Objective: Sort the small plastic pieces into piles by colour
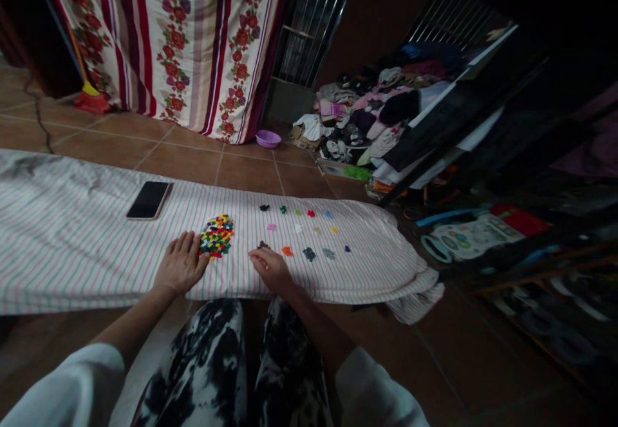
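Note:
On the striped cloth (193,279), my left hand (179,263) lies flat with its fingers stretched out, its edge against a mixed pile of small colourful pieces (217,237). My right hand (271,267) is closed, thumb and fingertips together, just in front of a little brown heap (263,245). Whatever its fingers may pinch is hidden. Small single-colour heaps sit in rows to the right, among them black (264,208), red (311,213), pink (271,227), orange (287,251), dark grey (309,254) and light grey (329,254) pieces.
A phone (149,200) lies left of the mixed pile. Beyond the cloth-covered surface are a tiled floor, a floral curtain (174,47), a purple basin (268,138) and a red broom (91,100). Heaped clothes (371,108) and a shelf fill the right side.

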Available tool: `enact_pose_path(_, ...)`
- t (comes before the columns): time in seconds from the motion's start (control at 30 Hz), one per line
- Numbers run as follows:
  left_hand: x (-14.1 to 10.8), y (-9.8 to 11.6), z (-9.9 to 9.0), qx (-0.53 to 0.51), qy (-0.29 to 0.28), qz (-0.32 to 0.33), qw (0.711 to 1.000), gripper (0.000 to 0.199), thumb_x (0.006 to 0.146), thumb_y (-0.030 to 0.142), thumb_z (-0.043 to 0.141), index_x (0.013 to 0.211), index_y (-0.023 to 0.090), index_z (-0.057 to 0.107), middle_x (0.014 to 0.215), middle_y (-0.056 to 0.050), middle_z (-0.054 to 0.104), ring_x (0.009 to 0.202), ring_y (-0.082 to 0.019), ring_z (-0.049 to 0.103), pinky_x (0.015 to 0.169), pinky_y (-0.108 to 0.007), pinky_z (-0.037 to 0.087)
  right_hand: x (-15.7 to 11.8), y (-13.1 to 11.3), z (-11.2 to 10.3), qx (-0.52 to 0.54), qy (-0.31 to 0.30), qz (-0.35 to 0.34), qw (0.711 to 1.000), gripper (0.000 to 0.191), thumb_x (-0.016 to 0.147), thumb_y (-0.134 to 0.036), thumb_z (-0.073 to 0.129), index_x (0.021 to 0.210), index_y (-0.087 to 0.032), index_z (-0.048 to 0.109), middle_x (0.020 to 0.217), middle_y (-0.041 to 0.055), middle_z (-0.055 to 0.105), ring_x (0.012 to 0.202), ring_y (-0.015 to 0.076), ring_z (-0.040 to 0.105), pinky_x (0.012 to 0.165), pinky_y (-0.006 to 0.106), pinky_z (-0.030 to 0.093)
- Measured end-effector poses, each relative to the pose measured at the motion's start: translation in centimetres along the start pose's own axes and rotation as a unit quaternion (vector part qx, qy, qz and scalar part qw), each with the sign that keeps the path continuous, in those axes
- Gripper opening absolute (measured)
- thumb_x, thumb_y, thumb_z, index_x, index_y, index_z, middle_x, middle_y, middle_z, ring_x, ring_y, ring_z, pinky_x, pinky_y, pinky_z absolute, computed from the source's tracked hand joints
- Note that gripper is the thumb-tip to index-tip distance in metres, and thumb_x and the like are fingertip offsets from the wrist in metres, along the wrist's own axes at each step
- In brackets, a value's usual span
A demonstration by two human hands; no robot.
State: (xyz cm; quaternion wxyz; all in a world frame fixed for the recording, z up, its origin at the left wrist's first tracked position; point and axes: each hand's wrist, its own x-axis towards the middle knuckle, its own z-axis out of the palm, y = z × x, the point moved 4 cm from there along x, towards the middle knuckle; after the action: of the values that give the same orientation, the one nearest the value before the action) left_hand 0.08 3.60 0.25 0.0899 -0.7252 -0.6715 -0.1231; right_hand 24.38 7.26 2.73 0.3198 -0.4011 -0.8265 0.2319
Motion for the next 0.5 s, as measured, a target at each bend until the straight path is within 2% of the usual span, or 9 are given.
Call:
enact_pose_path(0.2, 0.0, 0.2, 0.0, -0.022, 0.015, -0.006, 1.0, 0.061, 0.092, 0.045, 0.032, 0.132, 0.002, 0.049, 0.139, -0.026, 0.049, 0.134, -0.035, 0.04, 0.108, -0.05, 0.032, 2.6, -0.2, 1.2, 0.003, -0.014, 0.009, 1.0, 0.021, 0.09, -0.02, 0.05, 0.099, -0.02, 0.069, 0.092, 0.0044, 0.069, 0.084, 0.0151, 0.062, 0.081, 0.028, 0.048)
enact_pose_path(0.5, 0.1, 0.4, -0.2, -0.009, 0.025, -0.024, 0.999, 0.06, 0.092, 0.045, 0.034, 0.133, 0.004, 0.051, 0.139, -0.023, 0.05, 0.135, -0.034, 0.042, 0.109, -0.047, 0.034, 7.4, 2.5, 2.4, -0.038, 0.013, 0.071, 0.997, 0.025, 0.087, -0.016, 0.049, 0.1, -0.021, 0.07, 0.094, 0.0048, 0.069, 0.087, 0.0156, 0.061, 0.082, 0.027, 0.048)
